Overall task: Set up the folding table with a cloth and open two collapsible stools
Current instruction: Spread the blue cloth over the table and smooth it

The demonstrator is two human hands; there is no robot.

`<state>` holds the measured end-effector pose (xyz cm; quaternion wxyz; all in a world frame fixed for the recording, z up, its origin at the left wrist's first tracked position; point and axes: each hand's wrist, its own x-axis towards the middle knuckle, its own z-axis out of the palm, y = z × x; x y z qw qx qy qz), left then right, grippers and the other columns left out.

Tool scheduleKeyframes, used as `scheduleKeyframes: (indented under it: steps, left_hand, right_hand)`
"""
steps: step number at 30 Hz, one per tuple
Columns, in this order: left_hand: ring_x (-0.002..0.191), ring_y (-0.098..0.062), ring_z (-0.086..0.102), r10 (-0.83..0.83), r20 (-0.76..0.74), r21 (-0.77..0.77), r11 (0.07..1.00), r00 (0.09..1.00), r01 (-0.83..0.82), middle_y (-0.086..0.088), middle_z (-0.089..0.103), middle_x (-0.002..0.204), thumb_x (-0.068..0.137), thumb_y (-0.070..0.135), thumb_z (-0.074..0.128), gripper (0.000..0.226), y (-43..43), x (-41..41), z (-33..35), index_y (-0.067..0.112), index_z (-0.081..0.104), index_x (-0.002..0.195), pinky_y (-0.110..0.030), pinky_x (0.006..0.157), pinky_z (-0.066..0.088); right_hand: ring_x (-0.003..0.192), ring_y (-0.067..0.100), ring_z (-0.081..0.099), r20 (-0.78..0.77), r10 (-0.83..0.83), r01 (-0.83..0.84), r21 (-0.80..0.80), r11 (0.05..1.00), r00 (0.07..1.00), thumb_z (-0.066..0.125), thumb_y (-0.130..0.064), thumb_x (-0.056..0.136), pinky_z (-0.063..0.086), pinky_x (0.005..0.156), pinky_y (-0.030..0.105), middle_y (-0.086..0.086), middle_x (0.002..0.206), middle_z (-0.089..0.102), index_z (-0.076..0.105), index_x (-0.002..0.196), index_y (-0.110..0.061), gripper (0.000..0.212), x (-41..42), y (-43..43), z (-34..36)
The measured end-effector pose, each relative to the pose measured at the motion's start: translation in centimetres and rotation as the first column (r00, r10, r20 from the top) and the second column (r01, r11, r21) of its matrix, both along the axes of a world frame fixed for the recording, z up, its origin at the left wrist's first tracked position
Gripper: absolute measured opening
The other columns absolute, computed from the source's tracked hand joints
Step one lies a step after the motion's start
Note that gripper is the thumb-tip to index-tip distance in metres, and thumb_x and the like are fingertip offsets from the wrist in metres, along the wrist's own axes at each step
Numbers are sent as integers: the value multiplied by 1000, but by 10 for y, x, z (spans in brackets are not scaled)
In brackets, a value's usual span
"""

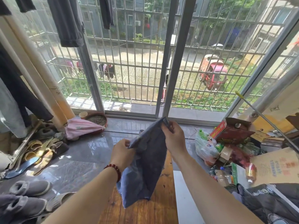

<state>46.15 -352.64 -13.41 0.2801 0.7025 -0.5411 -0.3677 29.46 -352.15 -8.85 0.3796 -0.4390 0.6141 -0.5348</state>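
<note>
Holding: I have the cloth (pixel 145 167) up in both hands. It hangs bunched in long folds, not spread.
Left: my left hand (pixel 123 150) pinches one corner of the cloth at the lower side, fingers curled onto the edge.
Right: my right hand (pixel 174 138) pinches the higher corner between thumb and fingers, so the top edge slants up towards the window (pixel 129 70).
Cloth position: in the air over the table (pixel 161 210), with its lower end hanging just above the wood or brushing it — I cannot tell which.
Table: the wooden top shows bare below and beside the cloth. It looks flat and ready, so I judge the unfolding is done.
Stools: I can pick out none from this view, so I count both as not yet opened.
Progress: early to middle, by my reading — the table is up, the cloth is in hand but not laid, and the stools are left.
Around: shoes (pixel 29 188) lie on the grey tiles to the left, and a plastic bag (pixel 203 147) and boxes are piled to the right.
</note>
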Motion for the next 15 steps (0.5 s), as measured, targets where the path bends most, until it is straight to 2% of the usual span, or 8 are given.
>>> scheduleKeyframes:
  steps: [2,4,6,9,11,13,15]
  left_hand:
    - [78,-21,58,0,32,-4,1000,999,0,3,61,73,85,8,54,11,3,0,-1,16,61,88,-16,51,34]
    - [88,-27,62,3,67,-46,999,998,0,-6,68,87,85,3,51,22,3,4,-3,15,65,97,-24,61,40]
    - [92,-25,61,16,39,-133,991,999,-11,-7,68,94,84,-5,46,34,0,5,0,16,64,103,-23,70,38]
    - [90,-16,55,-3,-15,-229,974,1000,0,0,63,94,81,-13,40,45,-2,-3,16,16,63,107,-16,71,34]
    - [91,-16,54,-16,-17,-242,970,1000,11,1,62,96,81,-11,39,47,-6,-10,20,17,62,111,-19,74,36]
    - [90,-20,57,-26,-24,-248,969,999,20,1,64,94,84,-5,41,41,-8,-18,19,23,62,105,-26,76,41]
    - [88,-23,57,-24,-26,-247,969,999,17,-1,64,89,87,1,43,31,-6,-26,17,25,60,96,-30,75,41]
  right_hand:
    - [72,15,51,6,-65,65,-7,998,998,51,-32,96,39,63,28,5,80,56,55,82,-15,23,-9,3,0]
    - [74,15,51,-18,-100,100,15,995,995,44,-31,99,38,61,26,1,80,55,51,81,-20,22,-19,5,-1]
    - [77,16,50,-53,-96,100,65,993,994,36,-30,102,37,61,26,0,83,54,51,88,-18,23,-30,8,-3]
    - [90,18,51,-80,-118,127,130,983,990,29,-24,103,36,75,28,0,98,54,49,103,-18,21,-46,11,-7]
    - [99,19,49,-86,-113,125,156,980,990,27,-14,102,35,81,27,-3,105,51,48,115,-19,25,-53,14,-6]
    - [97,17,44,-72,-90,101,173,980,993,26,-5,99,35,81,27,-4,106,48,47,125,-21,37,-58,17,-4]
    - [94,17,43,-59,-66,77,209,975,996,26,0,96,34,79,27,-2,108,49,47,125,-21,42,-63,18,-2]
